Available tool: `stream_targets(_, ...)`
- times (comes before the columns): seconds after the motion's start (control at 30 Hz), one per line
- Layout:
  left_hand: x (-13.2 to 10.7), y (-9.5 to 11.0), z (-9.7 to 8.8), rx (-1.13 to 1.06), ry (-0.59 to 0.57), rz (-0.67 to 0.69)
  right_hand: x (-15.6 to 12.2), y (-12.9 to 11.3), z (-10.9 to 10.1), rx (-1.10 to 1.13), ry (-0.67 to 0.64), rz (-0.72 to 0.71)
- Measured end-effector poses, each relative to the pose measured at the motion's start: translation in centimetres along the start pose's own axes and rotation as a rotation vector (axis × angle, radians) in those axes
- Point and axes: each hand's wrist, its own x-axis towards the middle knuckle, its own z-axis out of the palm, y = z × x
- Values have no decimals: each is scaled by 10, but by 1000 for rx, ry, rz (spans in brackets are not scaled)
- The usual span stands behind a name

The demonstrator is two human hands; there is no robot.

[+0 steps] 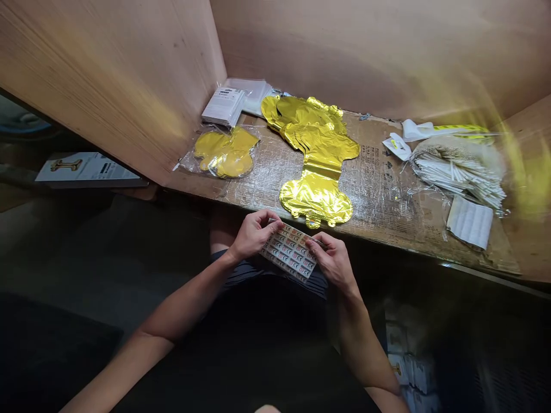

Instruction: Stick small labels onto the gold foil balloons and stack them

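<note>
A small sheet of printed stickers is held over my lap, just in front of the table edge. My left hand pinches its upper left corner with fingers curled. My right hand grips its right end, fingers closed on it. Right beyond the sheet a stack of flat gold foil balloons lies on the cardboard-covered table, its round end nearest my hands.
A clear bag of gold balloons lies at the left. White packets sit in the back corner. A bundle of white straws and paper slips lie at the right. Wooden walls enclose the table. Boxes stand below right.
</note>
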Motion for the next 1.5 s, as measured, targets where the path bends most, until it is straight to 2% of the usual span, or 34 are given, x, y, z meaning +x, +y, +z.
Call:
stream_targets(0.2,1,1,5,21,32,35,-5,2,2,-2,13,-34)
stream_targets(0.37,6,-1,7,27,-64,27,-7,2,-4,70,26,15)
stream_targets(0.43,6,-2,7,46,-70,38,-7,2,-7,74,15,39)
stream_targets(0.57,2,0,9,156,-38,113,-5,-3,-10,-42,-33,13)
stream_targets(0.73,-2,8,14,247,-121,185,3,-9,-7,-99,-34,-61)
stream_targets(0.93,-2,2,18,201,-83,138,9,-5,-4,-55,-114,-5)
stream_targets(1.07,-2,0,21,217,-70,177,10,-7,-6,-31,-196,8)
stream_targets(1.23,-1,1,24,269,-152,209,13,-12,-5,-65,-216,-14)
stream_targets(1.37,0,-1,24,262,-174,194,15,-13,-5,-84,-318,-26)
stream_targets(1.5,-1,-1,26,224,-217,184,17,-9,-3,-54,-282,-52)
